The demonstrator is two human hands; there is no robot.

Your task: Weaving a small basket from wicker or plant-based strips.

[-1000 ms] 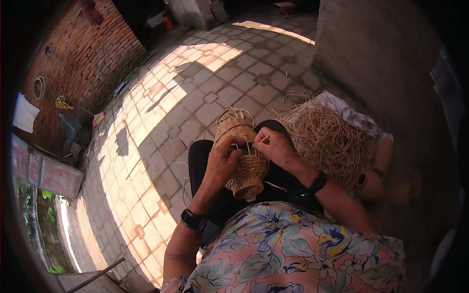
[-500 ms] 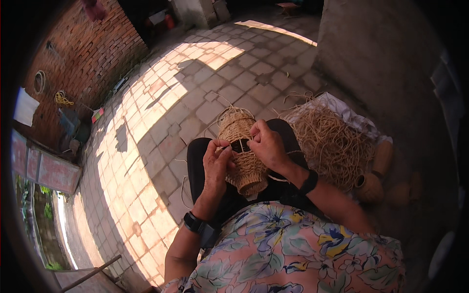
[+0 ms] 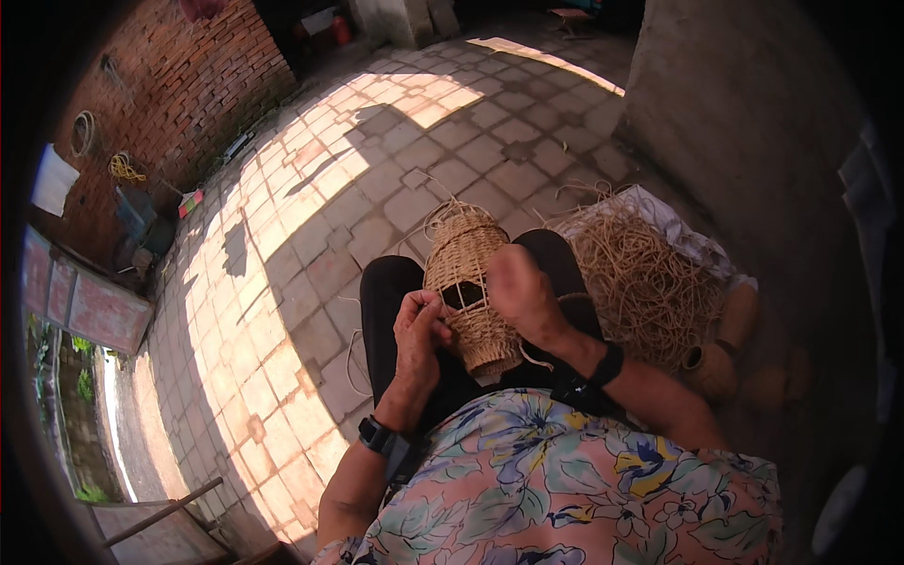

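Across my lap lies a woven basket (image 3: 468, 237) of tan twisted cord, narrow-necked at the end near me. A dark gap in its side is crossed by pale upright strands. My left hand (image 3: 416, 337) is closed at the left edge of this gap, thumb and fingers pinching the basket's side. Over the right side of the basket is my right hand (image 3: 524, 299), smeared by motion. Its fingers cannot be made out, nor whether a cord is in them. Loose cord ends stick out at the basket's far end and beside its neck.
To the right, a heap of loose tan cord (image 3: 645, 282) lies on a white sheet (image 3: 692, 235). Beside it stand small brown woven vessels (image 3: 713, 365). A plastered wall (image 3: 744, 122) rises at the right, a brick wall (image 3: 188, 85) at the far left. Sunlit paving (image 3: 273, 330) stretches leftward.
My right hand has drawn away from the gap, to the right and slightly toward me. My left hand stays at the gap's left edge. The basket has turned slightly, and the view has shifted.
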